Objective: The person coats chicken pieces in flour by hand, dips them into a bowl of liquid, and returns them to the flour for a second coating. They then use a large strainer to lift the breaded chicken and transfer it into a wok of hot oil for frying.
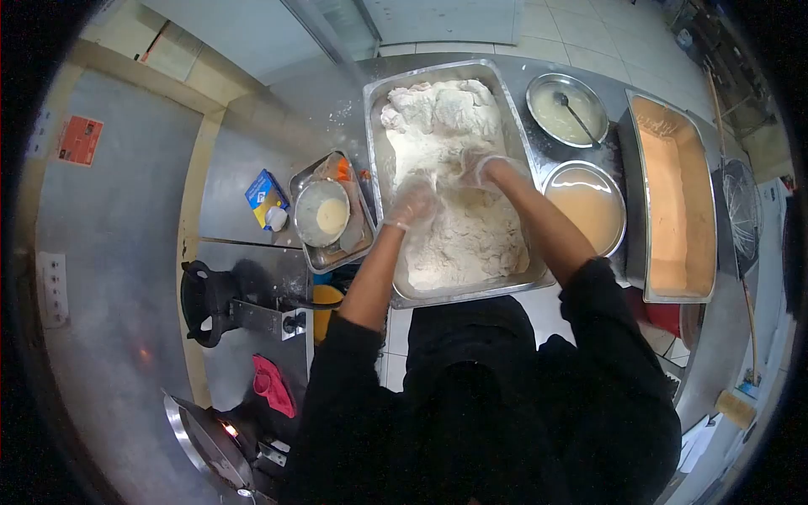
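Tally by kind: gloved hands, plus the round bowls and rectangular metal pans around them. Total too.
Gloved hands: 2 (left hand, right hand)
Round bowls: 3 (pale-liquid bowl, tan-liquid bowl, leftmost bowl)
Rectangular pans: 3 (white-powder pan, tan-filled pan, smallest pan)
Total: 8

The flour (463, 244) is white; the cloth (273, 385), pinkish red.

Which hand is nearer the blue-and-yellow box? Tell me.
Left. The left hand is in the large tray, on the side facing the box; the right hand is farther across.
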Demonstrator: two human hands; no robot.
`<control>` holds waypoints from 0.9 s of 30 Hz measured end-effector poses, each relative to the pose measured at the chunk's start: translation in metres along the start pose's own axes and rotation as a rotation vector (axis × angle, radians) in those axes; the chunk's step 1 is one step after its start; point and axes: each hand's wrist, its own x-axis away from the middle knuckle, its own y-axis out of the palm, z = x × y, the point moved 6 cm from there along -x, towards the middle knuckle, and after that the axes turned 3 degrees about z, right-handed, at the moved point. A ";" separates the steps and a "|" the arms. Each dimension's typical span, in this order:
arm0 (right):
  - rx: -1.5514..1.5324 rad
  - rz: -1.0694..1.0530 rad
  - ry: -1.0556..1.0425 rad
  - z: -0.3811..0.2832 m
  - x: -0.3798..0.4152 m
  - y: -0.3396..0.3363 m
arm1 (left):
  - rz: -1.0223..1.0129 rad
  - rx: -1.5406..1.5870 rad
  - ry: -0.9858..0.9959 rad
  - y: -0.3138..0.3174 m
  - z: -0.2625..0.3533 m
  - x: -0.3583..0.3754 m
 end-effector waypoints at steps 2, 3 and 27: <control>0.125 0.055 0.088 -0.012 0.007 0.029 | -0.004 -0.152 0.080 0.014 -0.010 -0.012; 0.192 0.092 0.132 -0.022 0.013 0.035 | 0.034 -0.291 0.132 0.019 -0.010 -0.018; 0.182 0.080 -0.054 -0.005 0.013 0.081 | -0.157 -0.149 -0.253 0.011 0.036 0.050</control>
